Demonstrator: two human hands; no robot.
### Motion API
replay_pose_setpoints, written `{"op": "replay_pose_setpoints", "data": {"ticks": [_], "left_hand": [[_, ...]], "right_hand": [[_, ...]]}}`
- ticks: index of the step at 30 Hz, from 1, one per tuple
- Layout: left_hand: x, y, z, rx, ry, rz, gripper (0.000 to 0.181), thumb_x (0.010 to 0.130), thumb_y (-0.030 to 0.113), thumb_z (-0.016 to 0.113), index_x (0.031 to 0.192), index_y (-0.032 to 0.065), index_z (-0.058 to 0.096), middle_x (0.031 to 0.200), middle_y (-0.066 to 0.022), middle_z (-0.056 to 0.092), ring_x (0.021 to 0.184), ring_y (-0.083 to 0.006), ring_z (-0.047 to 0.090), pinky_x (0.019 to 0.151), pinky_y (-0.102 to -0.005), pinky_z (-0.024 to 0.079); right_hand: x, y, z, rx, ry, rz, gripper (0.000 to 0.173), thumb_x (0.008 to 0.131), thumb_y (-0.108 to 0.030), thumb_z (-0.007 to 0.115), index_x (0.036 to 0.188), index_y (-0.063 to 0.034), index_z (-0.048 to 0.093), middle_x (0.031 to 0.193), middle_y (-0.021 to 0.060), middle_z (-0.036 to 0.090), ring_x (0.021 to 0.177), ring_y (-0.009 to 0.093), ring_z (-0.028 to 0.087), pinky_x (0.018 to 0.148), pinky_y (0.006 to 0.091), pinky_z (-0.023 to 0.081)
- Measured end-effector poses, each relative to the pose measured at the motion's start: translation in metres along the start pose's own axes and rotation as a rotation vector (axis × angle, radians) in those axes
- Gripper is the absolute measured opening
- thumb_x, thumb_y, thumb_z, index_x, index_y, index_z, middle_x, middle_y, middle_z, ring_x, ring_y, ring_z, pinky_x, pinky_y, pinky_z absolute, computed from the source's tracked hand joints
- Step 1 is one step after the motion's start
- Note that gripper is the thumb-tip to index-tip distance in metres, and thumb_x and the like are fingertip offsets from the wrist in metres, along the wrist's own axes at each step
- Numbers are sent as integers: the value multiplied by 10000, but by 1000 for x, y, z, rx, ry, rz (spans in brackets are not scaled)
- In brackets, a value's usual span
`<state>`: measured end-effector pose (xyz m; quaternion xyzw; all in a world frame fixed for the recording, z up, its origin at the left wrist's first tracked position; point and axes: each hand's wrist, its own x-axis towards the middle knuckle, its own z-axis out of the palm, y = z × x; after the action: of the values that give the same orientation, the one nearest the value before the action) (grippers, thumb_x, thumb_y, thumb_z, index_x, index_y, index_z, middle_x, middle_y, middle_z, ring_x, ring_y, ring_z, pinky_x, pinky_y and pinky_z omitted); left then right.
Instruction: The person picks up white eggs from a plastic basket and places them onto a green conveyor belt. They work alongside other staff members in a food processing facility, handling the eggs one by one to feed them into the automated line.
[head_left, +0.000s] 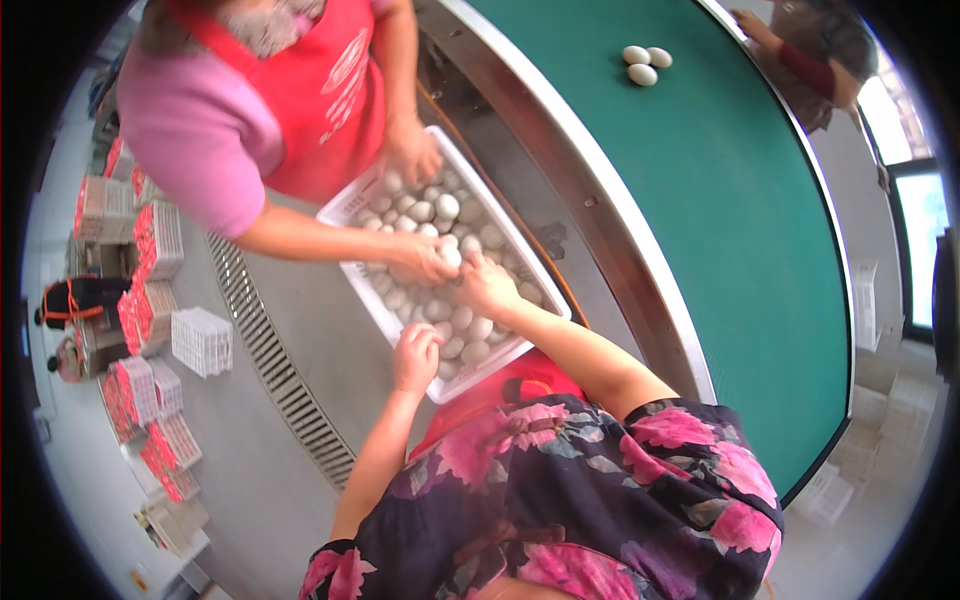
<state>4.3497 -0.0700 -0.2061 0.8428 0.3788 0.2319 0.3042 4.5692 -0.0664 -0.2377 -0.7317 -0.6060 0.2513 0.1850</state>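
Before me is a white plastic crate (534, 281) filled with many pale eggs (447, 205). My left hand (418, 358) is over the near left rim with its fingers curled, and whether an egg is in it cannot be made out. My right hand (487, 285) reaches over the crate's middle, its fingertips down among the eggs, beside a co-worker's hand (424, 259); what my fingers hold is hidden. That co-worker's hand is at a whitish egg (449, 256), while the same person's other hand (411, 154) touches eggs at the far end.
A green conveyor belt (720, 225) with a metal edge curves along the right, bearing three eggs (643, 74). Another person (814, 67) stands beyond it. A floor drain grate (281, 367) lies to the left, near a white crate (201, 341) and stacked crates with red contents (157, 240).
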Motion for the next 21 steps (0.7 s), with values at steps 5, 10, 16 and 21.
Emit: {"op": "replay_pose_setpoints", "data": {"ticks": [5, 10, 16, 21], "left_hand": [[20, 16, 12, -18, -49, 21, 70, 754, -10, 620, 741, 58, 635, 871, -89, 638, 864, -318, 607, 768, -418, 505], [49, 34, 35, -53, -55, 79, 93, 748, -24, 618, 733, 67, 628, 862, -78, 636, 861, -306, 612, 761, -406, 508], [68, 60, 47, -57, -54, 32, 95, 744, -36, 616, 738, 58, 628, 865, -81, 635, 873, -286, 617, 774, -394, 509], [68, 53, 50, -54, 13, -4, 90, 745, -39, 613, 743, 50, 627, 869, -89, 633, 867, -295, 610, 763, -395, 502]], "right_hand": [[15, 41, -172, 113, 364, -224, 236, 821, -145, 656, 1020, -17, 657, 1101, 180, 608, 985, 343, 607, 867, 424, 508], [63, 213, -308, 32, 762, 405, 603, 831, -345, 700, 1339, -79, 515, 1338, 251, 467, 1202, 393, 531, 1008, 452, 459], [130, 245, -378, 162, 677, 827, 894, 752, -617, 716, 1504, -282, 367, 1568, 199, 191, 1383, 435, 343, 1053, 548, 433], [151, 246, -359, -58, 592, 888, 664, 759, -632, 693, 1331, -311, 585, 1515, 162, 286, 1339, 416, 379, 1051, 544, 434]]}}
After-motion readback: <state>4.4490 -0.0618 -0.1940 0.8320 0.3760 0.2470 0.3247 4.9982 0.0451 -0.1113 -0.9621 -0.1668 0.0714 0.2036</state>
